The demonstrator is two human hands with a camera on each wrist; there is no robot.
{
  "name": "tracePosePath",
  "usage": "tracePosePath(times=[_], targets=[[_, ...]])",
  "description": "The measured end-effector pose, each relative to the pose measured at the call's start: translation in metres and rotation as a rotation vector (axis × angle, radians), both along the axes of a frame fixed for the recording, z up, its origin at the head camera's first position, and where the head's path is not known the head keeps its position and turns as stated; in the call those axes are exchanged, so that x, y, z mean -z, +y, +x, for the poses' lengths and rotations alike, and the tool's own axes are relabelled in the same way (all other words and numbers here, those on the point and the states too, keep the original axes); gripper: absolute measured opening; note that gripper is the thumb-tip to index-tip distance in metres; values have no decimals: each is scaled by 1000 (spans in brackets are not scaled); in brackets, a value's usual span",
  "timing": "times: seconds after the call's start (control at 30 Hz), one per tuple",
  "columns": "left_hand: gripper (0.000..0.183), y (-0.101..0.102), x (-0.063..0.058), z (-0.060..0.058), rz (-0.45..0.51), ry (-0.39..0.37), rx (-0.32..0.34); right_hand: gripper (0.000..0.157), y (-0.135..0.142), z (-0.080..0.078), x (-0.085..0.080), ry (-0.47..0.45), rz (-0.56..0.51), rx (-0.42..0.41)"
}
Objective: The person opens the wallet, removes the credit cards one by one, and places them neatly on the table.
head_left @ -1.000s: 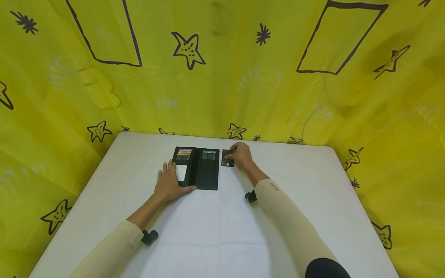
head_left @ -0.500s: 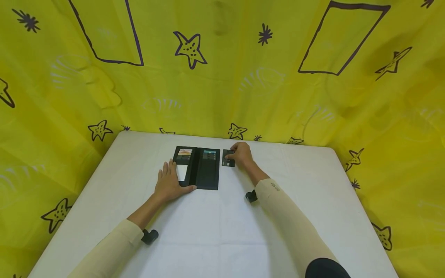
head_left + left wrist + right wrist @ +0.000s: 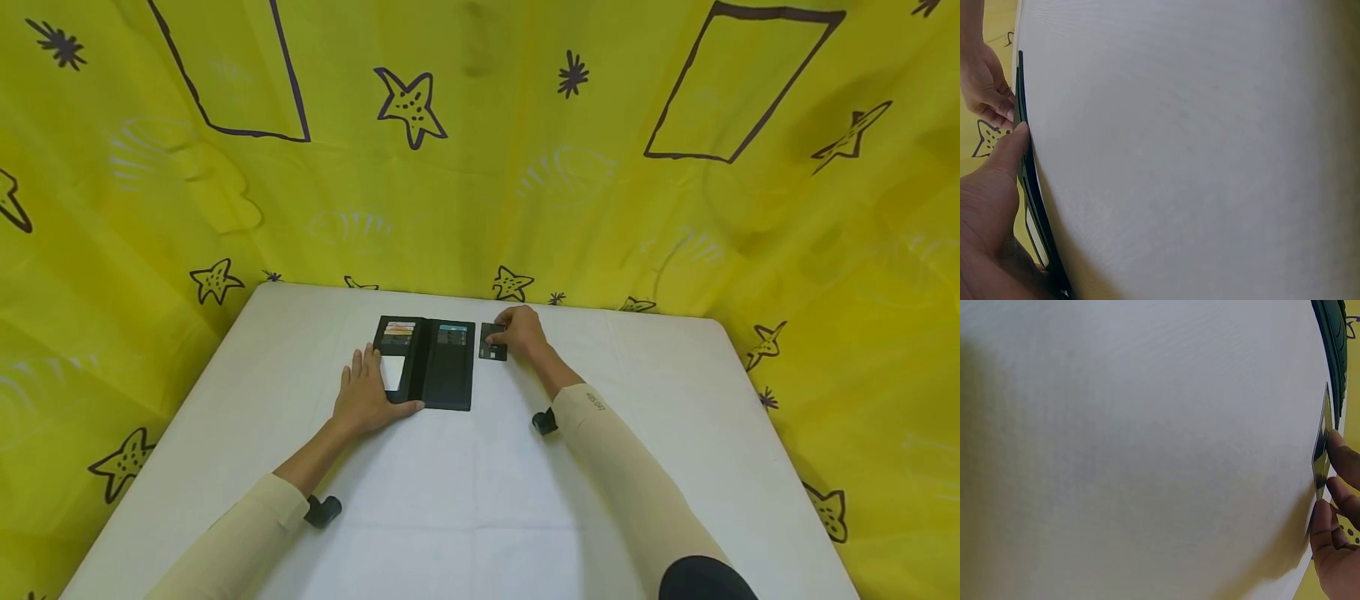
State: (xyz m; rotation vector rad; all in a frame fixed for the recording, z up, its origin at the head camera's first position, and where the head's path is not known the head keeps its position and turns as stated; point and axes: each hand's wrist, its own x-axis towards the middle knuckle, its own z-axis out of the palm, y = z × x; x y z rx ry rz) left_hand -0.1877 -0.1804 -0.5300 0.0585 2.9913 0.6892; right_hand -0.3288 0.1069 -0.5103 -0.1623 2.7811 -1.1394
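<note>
A dark bifold wallet lies opened flat on the white table, with cards in slots on both sides and a white card in the lower left part. My left hand rests against its left side, fingers spread, with the thumb on the bottom edge; the left wrist view shows the thumb touching the wallet. Just right of the wallet, my right hand pinches a dark bank card. In the right wrist view the card stands tilted slightly off the cloth. The fingers partly cover it.
White cloth covers the table, whose far edge runs close behind the wallet. A yellow curtain with starfish drawings hangs behind and at both sides. Small black cameras sit at both wrists.
Hardly anything differs. The view has shifted very slightly; both hands, the wallet and the bank card keep their places.
</note>
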Motion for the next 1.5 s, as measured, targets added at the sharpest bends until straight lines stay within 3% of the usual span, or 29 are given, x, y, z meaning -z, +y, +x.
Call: tracePosePath(times=[0.2, 0.33, 0.5, 0.67, 0.9, 1.5], targets=[[130, 0, 1, -1, -5, 13, 0, 35, -1, 1, -3, 43, 6, -5], [130, 0, 0, -2, -8, 11, 0, 23, -6, 4, -5, 73, -58, 1], [131, 0, 1, -4, -5, 3, 3, 13, -14, 9, -8, 70, -78, -54], [130, 1, 0, -3, -5, 5, 1, 18, -18, 10, -8, 29, -53, -105], [130, 0, -2, 1, -4, -9, -8, 17, -24, 12, -6, -74, -163, -172], [128, 0, 0, 1, 4, 33, -5, 16, -25, 13, -6, -148, -231, -128]])
